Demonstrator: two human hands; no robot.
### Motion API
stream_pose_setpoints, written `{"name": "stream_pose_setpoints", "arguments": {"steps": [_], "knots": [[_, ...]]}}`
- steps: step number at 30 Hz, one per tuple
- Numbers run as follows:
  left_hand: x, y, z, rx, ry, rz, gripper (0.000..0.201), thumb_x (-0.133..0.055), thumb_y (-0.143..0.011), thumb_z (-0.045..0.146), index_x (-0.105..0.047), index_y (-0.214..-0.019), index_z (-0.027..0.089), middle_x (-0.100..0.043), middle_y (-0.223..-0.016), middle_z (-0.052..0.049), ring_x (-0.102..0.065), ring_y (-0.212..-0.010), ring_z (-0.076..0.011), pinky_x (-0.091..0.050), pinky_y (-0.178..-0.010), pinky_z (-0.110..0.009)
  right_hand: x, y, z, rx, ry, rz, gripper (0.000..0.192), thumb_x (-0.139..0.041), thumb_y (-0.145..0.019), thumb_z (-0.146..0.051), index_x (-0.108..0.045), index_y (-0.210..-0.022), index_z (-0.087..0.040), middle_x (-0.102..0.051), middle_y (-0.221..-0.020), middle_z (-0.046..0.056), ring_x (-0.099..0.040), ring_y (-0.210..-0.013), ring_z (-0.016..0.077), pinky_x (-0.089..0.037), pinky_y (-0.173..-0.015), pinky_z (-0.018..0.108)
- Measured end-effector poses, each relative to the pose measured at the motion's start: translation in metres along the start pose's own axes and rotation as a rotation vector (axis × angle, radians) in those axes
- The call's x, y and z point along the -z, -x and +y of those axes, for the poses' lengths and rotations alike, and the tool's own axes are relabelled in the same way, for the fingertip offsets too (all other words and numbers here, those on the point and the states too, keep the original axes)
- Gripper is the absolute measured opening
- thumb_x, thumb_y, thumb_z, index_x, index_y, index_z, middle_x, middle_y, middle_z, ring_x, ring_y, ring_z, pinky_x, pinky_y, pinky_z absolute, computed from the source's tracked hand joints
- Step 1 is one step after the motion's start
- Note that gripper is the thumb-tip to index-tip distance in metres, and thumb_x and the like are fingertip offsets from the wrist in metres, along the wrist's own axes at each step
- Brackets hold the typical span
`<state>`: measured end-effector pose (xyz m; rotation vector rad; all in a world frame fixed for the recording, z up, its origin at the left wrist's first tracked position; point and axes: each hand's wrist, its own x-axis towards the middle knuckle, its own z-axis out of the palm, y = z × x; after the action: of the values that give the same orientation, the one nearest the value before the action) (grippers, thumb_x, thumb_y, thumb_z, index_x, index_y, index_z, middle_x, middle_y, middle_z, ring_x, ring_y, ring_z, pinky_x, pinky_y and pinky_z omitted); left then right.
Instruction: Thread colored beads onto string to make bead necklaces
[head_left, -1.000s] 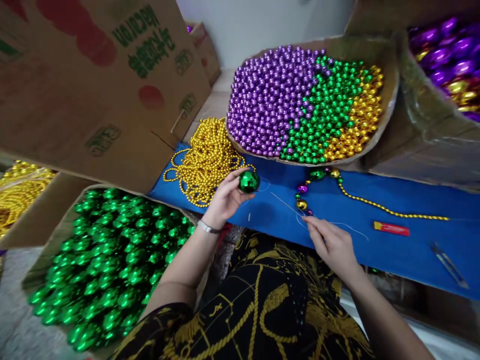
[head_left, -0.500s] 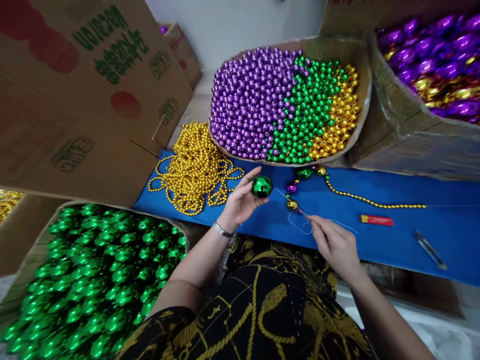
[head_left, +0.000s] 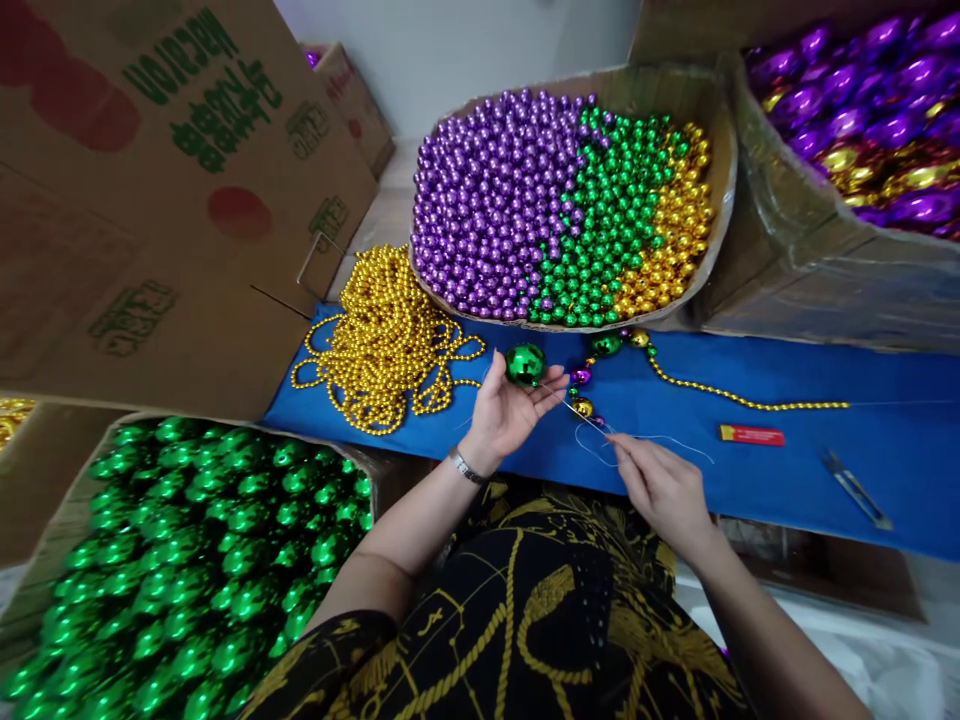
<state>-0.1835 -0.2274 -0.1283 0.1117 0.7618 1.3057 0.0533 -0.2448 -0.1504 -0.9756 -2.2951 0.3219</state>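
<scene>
A large shiny green bead (head_left: 525, 364) rests at the fingers of my left hand (head_left: 504, 412), which is turned palm up with the thumb beside the bead. My right hand (head_left: 664, 492) pinches a long thin needle (head_left: 564, 404) pointing up and left, its tip at the lower right of the bead. Whether the tip has entered the bead cannot be made out. White thread (head_left: 686, 443) loops around the right fingertips. Just behind the needle lies a strand of mixed purple, green and gold beads (head_left: 581, 377), joined to a thin gold bead chain (head_left: 720, 396).
A blue cloth (head_left: 810, 375) covers the table. On it lie a gold bead heap (head_left: 386, 345), a red lighter (head_left: 752, 435) and a cutter knife (head_left: 855, 488). Bead-filled boxes stand behind, with one of large green beads (head_left: 225, 540) at lower left and a big carton (head_left: 187, 250) above.
My left hand has shifted right and rolled further palm up, its fingers stretching out beneath the green bead. The bead and the needle tip have come together; my right hand has hardly moved.
</scene>
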Motion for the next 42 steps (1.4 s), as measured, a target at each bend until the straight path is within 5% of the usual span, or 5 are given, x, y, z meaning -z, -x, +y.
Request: {"name": "stream_pose_setpoints", "arguments": {"steps": [13, 20, 28, 42], "knots": [[-0.002, 0.001, -0.008, -0.077, -0.05, -0.024, 0.058, -0.051, -0.087, 0.068, -0.062, -0.111, 0.015, -0.067, -0.12, -0.015, -0.066, -0.109, -0.0256, -0.048, -0.103, -0.044, -0.005, 0.001, -0.002, -0.001, 0.061, 0.023, 0.024, -0.053, -0.094, -0.017, -0.067, -0.114, -0.02, -0.075, -0.089, 0.003, -0.071, -0.075, 0.0152, -0.054, -0.073, 0.026], [-0.006, 0.01, -0.028, -0.137, -0.172, -0.233, 0.064, -0.079, -0.075, 0.043, -0.047, -0.127, 0.026, -0.061, -0.13, -0.012, -0.065, -0.115, -0.0292, -0.044, -0.108, -0.051, -0.015, -0.004, -0.006, -0.038, -0.004, 0.086, 0.02, -0.052, -0.094, -0.014, -0.064, -0.11, -0.018, -0.075, -0.096, 0.006, -0.073, -0.08, 0.0166, -0.056, -0.073, 0.026], [-0.005, 0.013, -0.034, -0.15, -0.296, -0.333, 0.072, -0.076, -0.076, 0.052, -0.04, -0.133, 0.028, -0.053, -0.137, -0.015, -0.06, -0.121, -0.0341, -0.041, -0.11, -0.056, -0.014, -0.002, -0.005, -0.147, -0.159, 0.092, 0.017, -0.052, -0.094, -0.016, -0.064, -0.106, -0.02, -0.075, -0.094, 0.005, -0.073, -0.08, 0.016, -0.058, -0.073, 0.024], [-0.008, 0.016, -0.034, -0.107, -0.141, -0.383, 0.062, -0.081, -0.075, 0.037, -0.05, -0.128, 0.027, -0.059, -0.129, -0.011, -0.063, -0.118, -0.0328, -0.04, -0.11, -0.054, -0.017, 0.004, 0.005, -0.154, -0.215, 0.103, 0.017, -0.052, -0.094, -0.017, -0.065, -0.105, -0.021, -0.075, -0.094, 0.004, -0.072, -0.081, 0.0151, -0.057, -0.074, 0.023]]}}
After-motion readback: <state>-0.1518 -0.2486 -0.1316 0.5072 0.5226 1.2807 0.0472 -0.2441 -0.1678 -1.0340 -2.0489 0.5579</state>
